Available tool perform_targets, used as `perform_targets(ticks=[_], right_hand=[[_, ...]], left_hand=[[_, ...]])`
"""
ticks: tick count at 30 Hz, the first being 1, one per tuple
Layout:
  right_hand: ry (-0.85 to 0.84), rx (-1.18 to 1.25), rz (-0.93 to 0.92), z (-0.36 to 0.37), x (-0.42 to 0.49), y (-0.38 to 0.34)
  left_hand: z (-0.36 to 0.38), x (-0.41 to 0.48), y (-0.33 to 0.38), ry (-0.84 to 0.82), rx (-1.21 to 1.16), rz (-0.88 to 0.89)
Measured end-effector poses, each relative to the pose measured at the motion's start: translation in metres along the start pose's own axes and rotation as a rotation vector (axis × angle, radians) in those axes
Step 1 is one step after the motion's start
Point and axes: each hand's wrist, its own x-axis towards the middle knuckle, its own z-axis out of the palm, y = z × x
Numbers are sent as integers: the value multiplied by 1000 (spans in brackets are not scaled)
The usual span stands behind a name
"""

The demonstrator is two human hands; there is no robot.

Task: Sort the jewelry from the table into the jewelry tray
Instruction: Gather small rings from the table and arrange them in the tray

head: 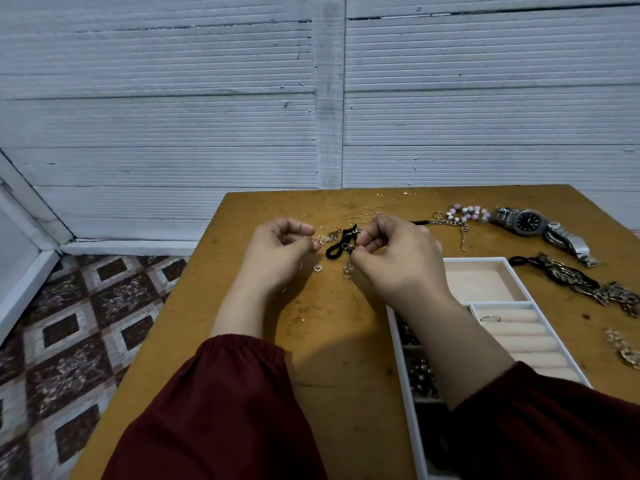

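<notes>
Over the middle of the wooden table [332, 334], my left hand [280, 251] pinches a small silver chain piece [323, 238]. My right hand [398, 258] pinches a small silver earring [347, 266] that dangles beside a black cord bracelet [337, 247]. A tiny heart charm [317, 268] lies between the hands. Thin gold rings [366, 212] lie just beyond. The white jewelry tray [523, 282] sits at the right under my right forearm, with a ring [490, 319] in its padded rolls and dark beads [420, 374] in a left compartment.
At the far right lie a pink bead bracelet [467, 213], a silver chain [450, 225], a metal wristwatch [530, 222], a black-and-gold chain necklace [571, 278] and a gold chain [623, 348]. The table's left edge drops to a tiled floor [69, 341].
</notes>
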Motion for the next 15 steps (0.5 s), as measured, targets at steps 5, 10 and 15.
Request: perform_targets(ticks=[5,10,15], right_hand=[[-6,-15,1,0,0,-1],[-18,-26,2,1,1,0],[-26,-35,0,3,1,1]], left_hand=[[-6,-3,4,-104,213,11],[-9,-3,0,-177,354,-16],[-9,0,-6,-135,561,44]])
